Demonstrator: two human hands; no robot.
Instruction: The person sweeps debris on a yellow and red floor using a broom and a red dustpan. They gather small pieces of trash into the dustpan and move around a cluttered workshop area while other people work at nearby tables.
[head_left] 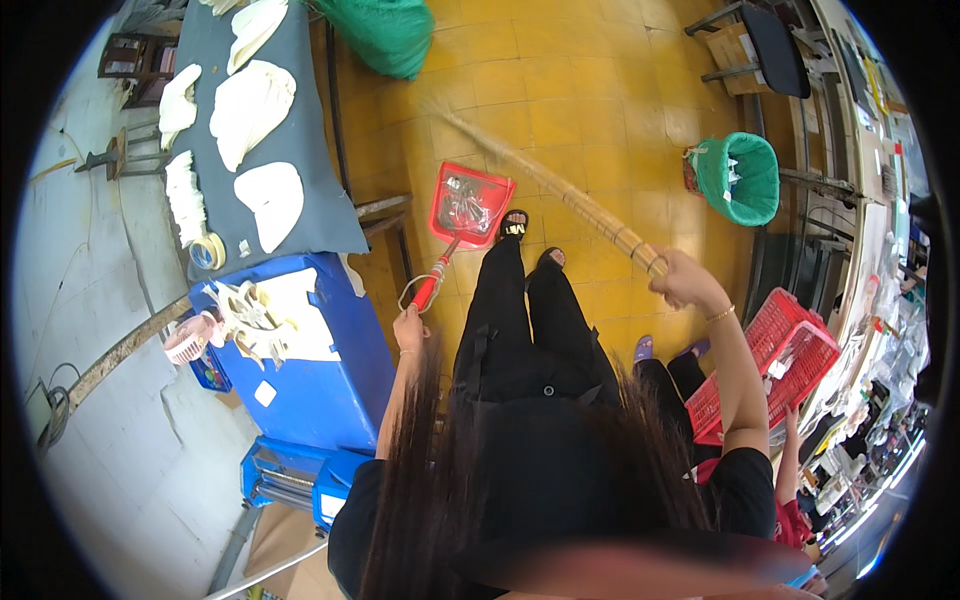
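My left hand (410, 328) is closed round the handle of a red dustpan (440, 226). The pan rests on the yellow tiled floor beside my left foot, with clear and greyish scraps (466, 203) in it. In my right hand (685, 280) is the upper end of a long straw-coloured broom (585, 205), bound with bands along its stick. It slants away to the far left, beyond the dustpan, and its far end is smeared by motion over the floor.
At left stand a grey-topped table (315, 190) with cream fabric pieces and a blue box (340, 370). A green bag (385, 40) lies far ahead. To the right are a green-lined bin (750, 205), a black chair (775, 55) and another person with red baskets (770, 350).
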